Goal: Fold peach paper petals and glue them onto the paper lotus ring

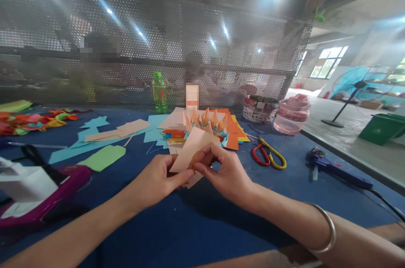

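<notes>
Peach paper sheet (190, 155), folded, is held above blue table (284, 179), in front of folded paper flower (205, 126), with left hand (160, 179) and right hand (223, 175) both closed on it, pinching its lower part between thumb and fingers.

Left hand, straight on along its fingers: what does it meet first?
The left hand meets the folded peach paper first; its fingertips are on it. Next is probably the right hand, though depth is unclear.

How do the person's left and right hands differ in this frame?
The right hand has a silver bangle on its forearm; the left hand has none. The left hand grips lower on the peach paper, the right hand higher across its edge. Both hold that same sheet.
</notes>
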`<state>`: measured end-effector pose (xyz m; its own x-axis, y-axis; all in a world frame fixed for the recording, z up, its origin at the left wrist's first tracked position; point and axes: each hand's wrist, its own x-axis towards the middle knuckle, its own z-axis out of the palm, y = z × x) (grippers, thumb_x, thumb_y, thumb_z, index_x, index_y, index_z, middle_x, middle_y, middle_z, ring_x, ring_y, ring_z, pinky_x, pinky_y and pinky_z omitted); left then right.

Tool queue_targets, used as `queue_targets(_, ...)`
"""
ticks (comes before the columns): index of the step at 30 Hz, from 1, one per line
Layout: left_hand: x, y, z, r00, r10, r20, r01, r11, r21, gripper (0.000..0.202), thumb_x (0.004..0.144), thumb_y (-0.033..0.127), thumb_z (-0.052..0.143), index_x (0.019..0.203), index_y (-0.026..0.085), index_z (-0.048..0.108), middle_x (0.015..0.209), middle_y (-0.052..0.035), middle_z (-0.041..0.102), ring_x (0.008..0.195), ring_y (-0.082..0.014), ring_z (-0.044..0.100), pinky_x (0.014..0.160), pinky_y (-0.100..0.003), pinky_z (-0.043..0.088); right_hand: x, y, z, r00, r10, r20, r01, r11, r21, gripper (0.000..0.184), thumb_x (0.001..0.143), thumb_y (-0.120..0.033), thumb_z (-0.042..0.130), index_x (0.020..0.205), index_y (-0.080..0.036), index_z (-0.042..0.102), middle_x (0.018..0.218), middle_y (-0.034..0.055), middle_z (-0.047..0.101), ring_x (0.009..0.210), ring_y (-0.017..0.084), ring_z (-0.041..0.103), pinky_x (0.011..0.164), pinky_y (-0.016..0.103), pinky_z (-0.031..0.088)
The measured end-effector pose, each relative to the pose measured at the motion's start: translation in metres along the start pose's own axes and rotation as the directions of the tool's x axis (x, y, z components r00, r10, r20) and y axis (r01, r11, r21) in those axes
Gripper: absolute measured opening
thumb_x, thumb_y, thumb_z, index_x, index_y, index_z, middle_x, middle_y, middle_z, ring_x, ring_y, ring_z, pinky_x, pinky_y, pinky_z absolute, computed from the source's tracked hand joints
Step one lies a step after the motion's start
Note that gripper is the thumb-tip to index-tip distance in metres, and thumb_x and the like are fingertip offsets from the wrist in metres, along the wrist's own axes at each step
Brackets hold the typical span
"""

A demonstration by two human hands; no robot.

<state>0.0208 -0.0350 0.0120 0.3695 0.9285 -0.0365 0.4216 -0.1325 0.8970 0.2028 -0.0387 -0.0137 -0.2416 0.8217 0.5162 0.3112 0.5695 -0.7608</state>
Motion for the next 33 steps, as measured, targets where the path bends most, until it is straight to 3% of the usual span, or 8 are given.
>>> queue_targets(13,0.003,-0.004,0.000,0.998,-0.054,-0.031,0.057,0.991,0.118,0.033,0.067,0.050,0.063,0.067,0.017,0.060,0.051,0.0018,0.060,0.049,-0.0141,0.054,0.048,-0.024,0.041,0.002,0.007,0.001,1.000,0.022,0.005,-0.022,0.999,0.049,0.010,0.080,-0.019,0.070,0.081,-0.017,0.060,0.071,-0.0019,0.066,0.062,0.010,0.057,0.061,0.022,0.045)
queue_targets(20,0.003,0.000,0.000,0.997,-0.050,-0.052,0.056,0.991,0.122,0.031,0.065,0.048,0.064,0.063,0.018,0.059,0.049,0.0028,0.057,0.045,-0.0130,0.051,0.045,-0.024,0.038,0.001,0.009,0.002,0.999,-0.027,0.034,0.024,0.996,0.083,0.005,0.085,-0.015,0.063,0.083,-0.019,0.060,0.077,-0.0019,0.066,0.069,0.009,0.061,0.066,0.021,0.047)
queue_targets(26,0.006,-0.005,-0.001,0.999,-0.031,-0.030,0.032,0.999,0.042,0.026,0.069,0.042,0.066,0.070,0.016,0.060,0.053,0.0037,0.058,0.046,-0.0106,0.050,0.046,-0.022,0.037,0.005,0.011,-0.001,1.000,-0.009,0.019,0.008,0.999,0.036,0.009,0.082,-0.021,0.067,0.084,-0.019,0.058,0.074,-0.0020,0.065,0.066,0.010,0.059,0.063,0.023,0.045)
queue_targets(33,0.005,-0.007,-0.002,1.000,-0.020,0.023,0.018,0.996,0.085,0.025,0.071,0.041,0.064,0.068,0.016,0.059,0.050,0.0045,0.054,0.046,-0.0103,0.048,0.045,-0.022,0.036,0.004,0.013,-0.001,0.999,-0.005,0.045,0.004,1.000,0.025,0.015,0.078,-0.020,0.070,0.083,-0.019,0.056,0.078,-0.0015,0.066,0.065,0.010,0.058,0.062,0.023,0.045)
